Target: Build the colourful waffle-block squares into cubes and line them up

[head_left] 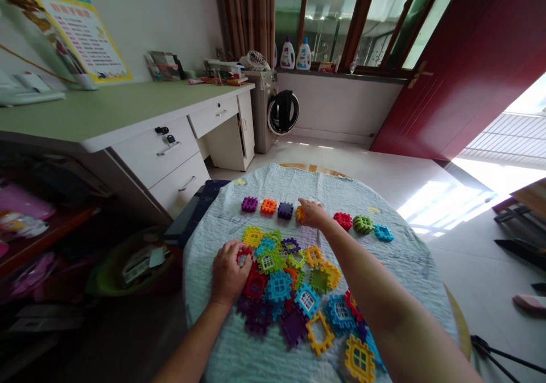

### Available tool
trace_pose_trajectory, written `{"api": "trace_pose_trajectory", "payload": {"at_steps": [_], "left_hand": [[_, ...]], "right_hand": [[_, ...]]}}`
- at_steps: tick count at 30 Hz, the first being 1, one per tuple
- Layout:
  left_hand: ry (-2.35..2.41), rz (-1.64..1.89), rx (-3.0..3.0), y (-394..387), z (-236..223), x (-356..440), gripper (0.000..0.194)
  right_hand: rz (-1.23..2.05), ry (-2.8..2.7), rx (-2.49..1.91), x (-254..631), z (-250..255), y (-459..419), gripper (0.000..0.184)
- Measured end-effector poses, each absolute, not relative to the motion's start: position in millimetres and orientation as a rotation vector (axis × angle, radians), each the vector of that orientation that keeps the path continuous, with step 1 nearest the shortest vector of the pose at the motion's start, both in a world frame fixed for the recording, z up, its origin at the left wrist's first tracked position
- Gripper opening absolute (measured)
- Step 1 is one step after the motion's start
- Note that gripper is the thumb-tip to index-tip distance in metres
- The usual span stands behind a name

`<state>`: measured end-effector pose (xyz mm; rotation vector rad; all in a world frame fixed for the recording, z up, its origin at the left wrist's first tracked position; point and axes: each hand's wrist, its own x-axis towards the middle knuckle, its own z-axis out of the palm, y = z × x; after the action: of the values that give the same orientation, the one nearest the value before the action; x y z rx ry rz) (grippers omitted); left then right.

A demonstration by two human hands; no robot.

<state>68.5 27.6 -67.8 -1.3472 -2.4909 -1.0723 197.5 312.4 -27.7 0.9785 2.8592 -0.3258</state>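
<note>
My right hand [313, 213] reaches across the round table and closes its fingers on a yellow-orange interlocking block [300, 214], which they partly cover. It stands in a row with a purple block [249, 204], an orange block [268, 206], a dark blue block [285, 210], a red block [343, 221], a green stack [363, 224] and a blue block [384, 233]. At the left of a loose pile, my left hand [230, 272] curls its thumb and fingers around a red block [244, 252]. The pile holds blue window pieces [279, 285], yellow frames [319, 333] and purple panels [294, 325].
A pale blue cloth [222, 218] covers the round table. On the left stands a green-topped desk [140, 101] with drawers. Behind are a washing machine [262, 110] with its door open and a red door [452, 70]. A basin [123, 263] sits low at the left.
</note>
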Motion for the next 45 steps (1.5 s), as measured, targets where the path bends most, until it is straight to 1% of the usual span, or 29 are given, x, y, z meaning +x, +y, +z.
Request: {"api": "trace_pose_trajectory", "payload": {"at_steps": [8,12,14,17,19,20,22,25,28,30,32,34,38,40,42,45], "left_hand": [[-2.509,-1.048,-1.336,27.4,-66.3,70.3,0.014],[-2.5,-1.039,-1.348,27.4,-67.3,69.6,0.015],[-2.495,-1.039,-1.343,27.5,-67.2,69.5,0.015],[-2.493,-1.035,-1.339,27.5,-66.6,69.8,0.015],[-2.494,-1.035,-1.342,27.6,-66.3,70.0,0.014],[-2.495,-1.033,-1.343,27.6,-66.2,69.9,0.014],[-2.499,-1.023,-1.346,27.8,-66.4,69.7,0.014],[-2.498,-1.006,-1.351,27.8,-67.3,69.0,0.013],[-2.498,-0.988,-1.358,27.7,-68.8,68.2,0.013],[-2.499,-0.975,-1.365,27.8,-69.8,67.7,0.014],[-2.495,-0.963,-1.373,28.1,-70.3,67.4,0.014],[-2.49,-0.954,-1.374,28.6,-70.4,67.4,0.013],[-2.479,-0.947,-1.361,29.6,-70.1,67.5,0.013],[-2.482,-0.942,-1.358,29.8,-70.0,67.7,0.013],[-2.487,-0.938,-1.357,29.8,-69.7,68.0,0.013],[-2.494,-0.937,-1.352,29.7,-68.4,68.8,0.014]], "right_hand": [[-0.342,2.836,1.043,197.2,-28.0,311.4,0.072],[-0.37,2.84,1.047,196.4,-26.2,309.2,0.073],[-0.39,2.847,1.054,196.2,-23.4,307.8,0.076],[-0.418,2.863,1.091,200.5,-15.6,305.7,0.089],[-0.505,2.909,1.158,210.3,-9.5,303.9,0.095],[-0.581,2.956,1.199,218.2,-7.0,302.4,0.095],[-0.778,3.082,1.283,240.6,-4.7,296.9,0.086],[-1.02,3.214,1.394,286.9,-9.3,278.9,0.069],[-1.147,3.155,1.481,333.6,-20.2,248.0,0.051],[-1.177,3.055,1.514,355.5,-27.6,223.7,0.04],[-1.116,3.026,1.468,366.5,-32.4,200.8,0.032],[-0.984,3.057,1.382,367.5,-33.7,182.4,0.029],[-0.701,3.037,1.351,354.8,-28.9,161.4,0.042],[-0.625,2.973,1.361,349.4,-25.7,156.0,0.043],[-0.596,2.931,1.351,347.6,-23.4,152.0,0.036],[-0.634,2.935,1.314,350.6,-22.1,148.8,0.019]]}}
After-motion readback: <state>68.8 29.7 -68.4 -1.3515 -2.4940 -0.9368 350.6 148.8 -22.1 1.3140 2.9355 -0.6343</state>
